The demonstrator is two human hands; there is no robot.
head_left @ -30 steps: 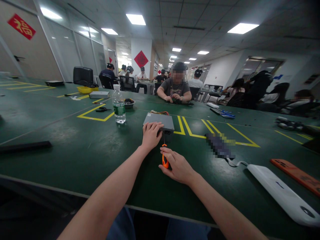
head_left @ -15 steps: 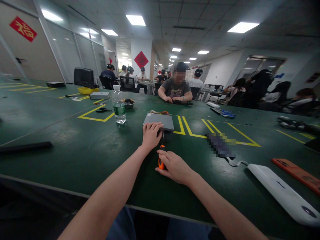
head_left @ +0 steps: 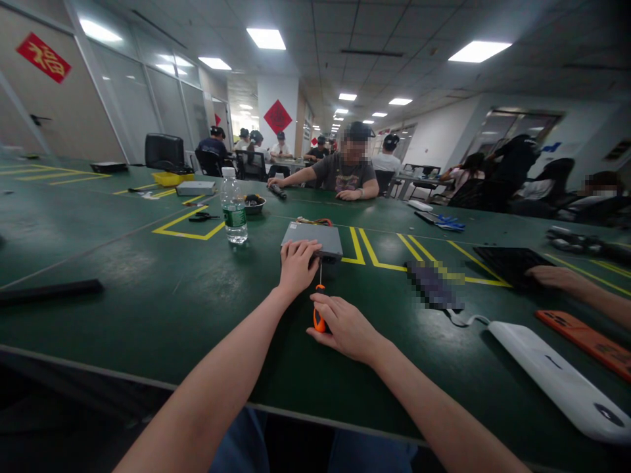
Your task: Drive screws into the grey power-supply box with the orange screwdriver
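A flat grey metal box (head_left: 320,238) with coloured wires at its far end lies on the green table (head_left: 148,289). My left hand (head_left: 297,264) rests on the box's near left corner, fingers laid over its top. My right hand (head_left: 345,327) is closed round the orange handle of a screwdriver (head_left: 318,314). The thin shaft points away from me and meets the box's near side face.
A water bottle (head_left: 233,207) stands left of the box. A white power bank (head_left: 552,378) with a cable, an orange case (head_left: 586,343) and a blurred item (head_left: 434,285) lie to the right. Another person's hand (head_left: 557,276) rests by a black tray (head_left: 507,261). A seated person (head_left: 345,172) faces me.
The screwdriver handle has shifted slightly left and up in my right hand. Another person's arm and a black tray have come in at the right. The person opposite has stretched an arm out.
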